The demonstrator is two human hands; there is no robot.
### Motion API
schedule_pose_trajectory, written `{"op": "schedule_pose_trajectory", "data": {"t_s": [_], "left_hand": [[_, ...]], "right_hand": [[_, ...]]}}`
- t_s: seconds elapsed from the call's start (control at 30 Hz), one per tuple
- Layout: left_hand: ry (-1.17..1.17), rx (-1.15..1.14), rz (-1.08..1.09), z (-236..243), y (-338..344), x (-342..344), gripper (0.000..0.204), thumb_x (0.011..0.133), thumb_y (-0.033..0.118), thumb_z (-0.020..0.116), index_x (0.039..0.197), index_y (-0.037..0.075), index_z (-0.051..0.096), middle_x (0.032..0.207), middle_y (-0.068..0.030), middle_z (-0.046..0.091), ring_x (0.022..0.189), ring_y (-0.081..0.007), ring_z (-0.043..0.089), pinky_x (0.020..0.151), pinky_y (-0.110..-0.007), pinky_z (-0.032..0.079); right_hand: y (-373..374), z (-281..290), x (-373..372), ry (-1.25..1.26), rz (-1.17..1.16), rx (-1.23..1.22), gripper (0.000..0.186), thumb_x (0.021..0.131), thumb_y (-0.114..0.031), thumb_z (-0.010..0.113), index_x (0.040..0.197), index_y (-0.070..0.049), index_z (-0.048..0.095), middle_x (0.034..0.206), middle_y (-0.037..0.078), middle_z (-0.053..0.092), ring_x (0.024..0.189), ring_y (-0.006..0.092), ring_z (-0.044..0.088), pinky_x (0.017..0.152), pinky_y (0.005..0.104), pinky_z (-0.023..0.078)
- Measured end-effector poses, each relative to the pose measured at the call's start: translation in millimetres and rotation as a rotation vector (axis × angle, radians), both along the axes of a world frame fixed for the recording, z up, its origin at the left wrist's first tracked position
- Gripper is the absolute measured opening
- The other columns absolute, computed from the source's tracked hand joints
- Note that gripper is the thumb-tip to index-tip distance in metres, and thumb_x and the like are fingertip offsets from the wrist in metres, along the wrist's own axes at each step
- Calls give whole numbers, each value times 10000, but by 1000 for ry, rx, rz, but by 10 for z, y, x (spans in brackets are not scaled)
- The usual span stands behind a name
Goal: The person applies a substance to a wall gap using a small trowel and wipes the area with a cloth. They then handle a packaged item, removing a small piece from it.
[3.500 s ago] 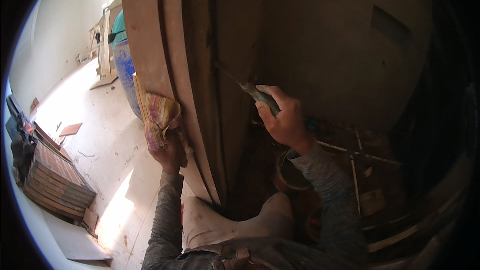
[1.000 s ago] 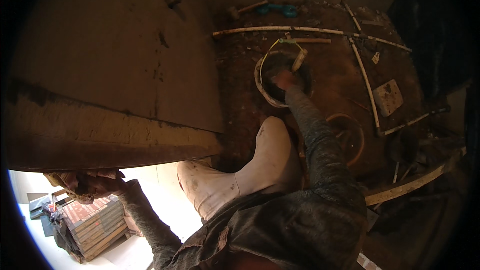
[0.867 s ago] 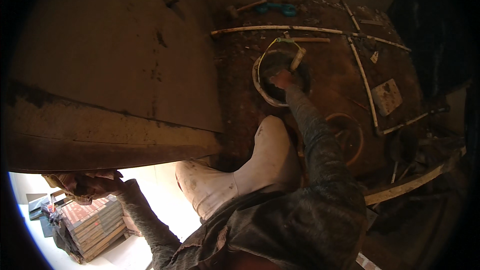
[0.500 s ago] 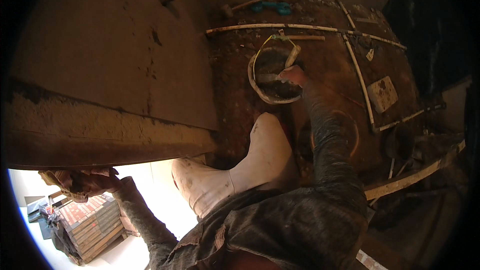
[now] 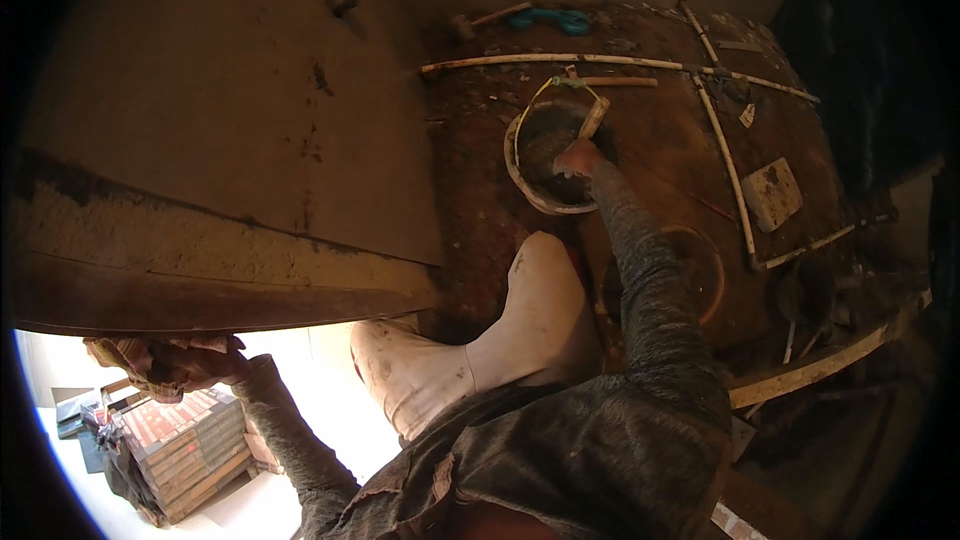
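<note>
My right hand (image 5: pixel 578 158) is down inside a round bucket (image 5: pixel 516 165) with a pale rim, its fingers closed and pointing into the dark contents. What they hold, if anything, is hidden in the dimness. Just beyond that hand, a pale stick-like piece (image 5: pixel 595 118) leans at the bucket's far right rim. A yellow handle (image 5: pixel 530 105) arches over the bucket's far left side. At the far left, below the ledge, my left hand (image 5: pixel 210 364) is closed on a crumpled checked cloth (image 5: pixel 150 370).
A wall ledge (image 5: pixel 220 270) runs along the left. Light pipes (image 5: pixel 560 58) cross the dirt floor. A hammer-like tool (image 5: pixel 490 16), a teal object (image 5: pixel 550 20) and a pale block (image 5: pixel 772 194) lie around. Stacked boards or tiles (image 5: pixel 185 450) stand lower left in bright light.
My right hand has shifted slightly left and lower in the bucket. A grey flat shape beside its fingers no longer shows. The left hand stays on the cloth; the whole view has shifted slightly.
</note>
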State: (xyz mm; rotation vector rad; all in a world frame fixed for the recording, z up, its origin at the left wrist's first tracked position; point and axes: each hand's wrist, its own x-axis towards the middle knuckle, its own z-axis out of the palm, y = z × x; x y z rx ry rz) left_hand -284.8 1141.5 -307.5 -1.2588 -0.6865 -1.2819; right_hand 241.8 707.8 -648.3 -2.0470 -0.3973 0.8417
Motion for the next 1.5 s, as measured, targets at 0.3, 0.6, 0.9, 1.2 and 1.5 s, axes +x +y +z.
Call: {"op": "schedule_pose_trajectory", "data": {"t_s": [0.3,0.6,0.9,1.2,1.5], "left_hand": [[-129,-349,-475,-10,-251,180,672,978,529,400,1354,-26,456,1233,-211,509,1215,-311,529,1031,-466,455],[-547,-505,-970,91,-906,370,527,987,367,587,1337,-18,502,1268,-165,552,1253,-306,513,1062,-449,392],[-522,-626,-1033,46,-904,410,540,1029,432,470,1314,-20,549,1361,-184,509,1326,-340,444,1133,-481,303],[-456,-439,-1054,14,-759,498,370,942,277,580,1164,-18,610,1155,-165,613,1096,-323,599,968,-428,444],[-457,-447,-1032,-73,-671,470,417,963,321,591,1201,-22,600,1227,-189,593,1175,-349,563,1028,-448,410]], "right_hand": [[-192,-15,-53,33,24,104,234,853,-265,715,919,-45,763,783,75,700,633,186,608,556,354,491],[-642,35,-271,169,-273,273,242,945,-300,617,1076,-121,713,880,19,649,714,135,571,609,301,471],[-886,-461,-437,299,-552,758,348,922,-414,619,1160,-163,662,881,-2,679,717,119,609,595,278,496],[-740,164,-942,379,-563,848,456,884,-485,610,1229,-191,655,1020,35,692,797,145,602,664,287,468],[-116,611,-1101,359,-466,949,411,905,-411,614,1248,-183,619,1061,66,679,881,183,590,770,339,497]]}}
